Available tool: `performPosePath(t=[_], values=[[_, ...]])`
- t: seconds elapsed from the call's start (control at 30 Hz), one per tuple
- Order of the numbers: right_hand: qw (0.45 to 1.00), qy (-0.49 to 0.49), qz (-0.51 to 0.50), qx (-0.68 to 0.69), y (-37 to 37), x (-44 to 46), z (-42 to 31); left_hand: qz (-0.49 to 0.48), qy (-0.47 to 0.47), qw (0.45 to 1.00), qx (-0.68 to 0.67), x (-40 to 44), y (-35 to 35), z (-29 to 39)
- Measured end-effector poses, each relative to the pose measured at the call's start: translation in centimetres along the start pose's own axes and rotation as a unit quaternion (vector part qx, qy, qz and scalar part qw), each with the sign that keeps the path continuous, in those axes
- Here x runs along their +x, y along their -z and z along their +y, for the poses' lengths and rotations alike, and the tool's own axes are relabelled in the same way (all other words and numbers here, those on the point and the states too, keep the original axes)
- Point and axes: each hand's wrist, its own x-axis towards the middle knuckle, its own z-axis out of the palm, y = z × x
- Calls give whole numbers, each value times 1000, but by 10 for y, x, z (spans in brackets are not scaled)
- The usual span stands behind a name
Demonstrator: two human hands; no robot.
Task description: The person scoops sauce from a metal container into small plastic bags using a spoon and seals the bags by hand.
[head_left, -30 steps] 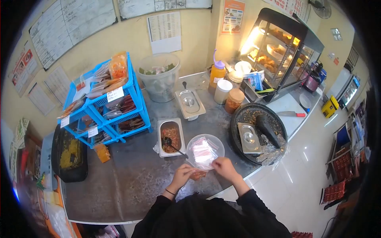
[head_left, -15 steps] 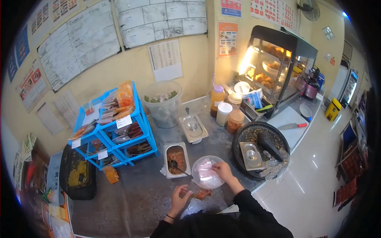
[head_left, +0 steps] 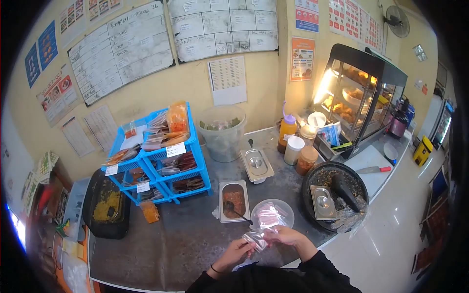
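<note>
My left hand (head_left: 239, 251) and right hand (head_left: 287, 236) pinch a bag (head_left: 255, 239) on the near side of the bowl (head_left: 290, 214); glare hides its mouth. It's probably light, limp, slippery, best gripped by its edges.

At clock centre you have a clear packet (head_left: 253, 239) with white glare streaks; your right sleeve (head_left: 320, 271) at 4, black. Bowl (head_left: 290, 218) at 1: translucent white; stacked packets (head_left: 269, 214) inside, pink and white stripes. Pan (head_left: 221, 201) at 11: silver; its contents (head_left: 237, 198), red-brown; spoon (head_left: 240, 213), black. Crates (head_left: 196, 140) at 10: bright blue; labels (head_left: 176, 149), white. Bottle (head_left: 287, 129) just past 12: orange-yellow, lilac top. Mortar (head_left: 306, 194) at 2: blackish; beyond it, knife handle (head_left: 385, 169) red, bin (head_left: 423, 151) yellow.
</note>
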Motion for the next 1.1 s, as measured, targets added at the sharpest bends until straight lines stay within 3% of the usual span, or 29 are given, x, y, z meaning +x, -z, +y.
performPosePath(t=[0.07,0.1,0.2,0.23,0.33,0.43,0.53,0.63,0.73,0.83,0.93,1.03,1.1], values=[[970,109,216,11,-17,7,-2,88,-14,995,41,-1,4,-4],[920,239,305,-50,-15,14,0,135,-21,989,61,-3,6,-6],[878,321,168,-313,-38,-4,-44,183,-92,979,-5,-7,2,-2],[874,299,77,-375,-42,2,-38,201,-152,968,-7,-8,-12,13],[953,169,-16,-253,-58,1,-34,183,-148,964,126,-9,0,6],[968,112,-37,-220,-56,2,-34,172,-165,950,202,-10,6,9],[975,92,-20,-201,-57,1,-33,170,-210,930,248,-11,1,16],[966,149,10,-210,-55,10,-12,194,-267,899,287,-7,-2,4],[917,202,104,-329,-60,10,-8,237,-312,859,331,-6,-6,-3],[907,232,214,-279,-54,15,-10,266,-319,824,386,-7,-10,-7],[907,237,199,-287,-69,10,-28,303,-308,810,396,-6,-6,-4],[823,197,169,-506,-57,15,-20,365,-299,791,389,-3,-3,11],[866,199,200,-411,-59,17,-21,432,-316,766,355,2,-6,21]])
